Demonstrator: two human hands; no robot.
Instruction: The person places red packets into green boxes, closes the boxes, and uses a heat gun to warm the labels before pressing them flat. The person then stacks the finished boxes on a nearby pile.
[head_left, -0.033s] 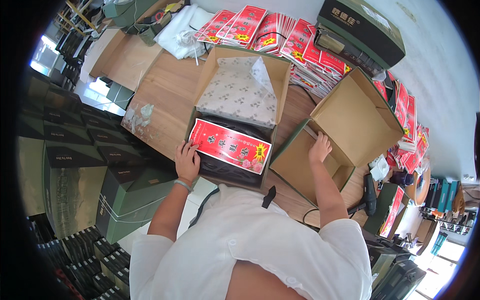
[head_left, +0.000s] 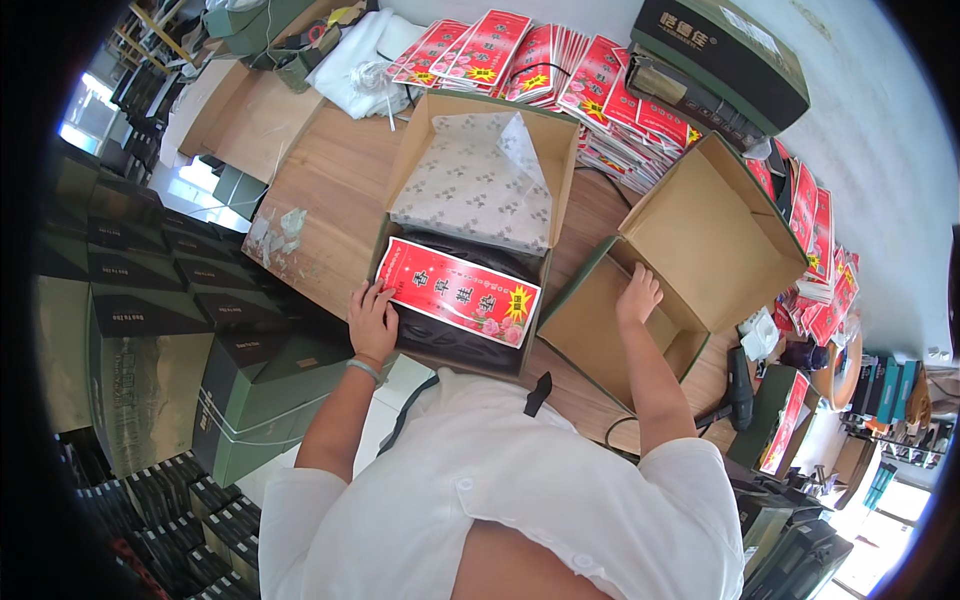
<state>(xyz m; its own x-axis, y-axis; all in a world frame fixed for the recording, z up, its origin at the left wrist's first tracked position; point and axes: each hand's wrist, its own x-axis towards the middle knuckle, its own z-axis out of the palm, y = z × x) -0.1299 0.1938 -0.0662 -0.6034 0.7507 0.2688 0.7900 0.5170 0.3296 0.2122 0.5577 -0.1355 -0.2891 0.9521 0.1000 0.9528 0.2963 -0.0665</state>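
Observation:
An open shoe box (head_left: 566, 200) stands before me with black shoes (head_left: 450, 338) in its near half. Patterned tissue paper (head_left: 470, 190) is folded back over its far half. Across the shoes lies a red insole packet (head_left: 458, 290) with a yellow burst and pink flowers. My left hand (head_left: 373, 322) curls over the box's left rim, its fingertips at the packet's left end. To the right, a second shoe box (head_left: 590, 318) has its lid (head_left: 715, 225) tipped back. My right hand (head_left: 640, 296) reaches inside it, fingers bent together; whatever they grip is hidden.
Stacks of red packets (head_left: 600, 85) line the back and right of the table. Closed dark green boxes (head_left: 722, 55) sit on top at the back right. A black hair dryer (head_left: 738, 390) lies on the right. Tall box stacks (head_left: 150, 390) crowd the left.

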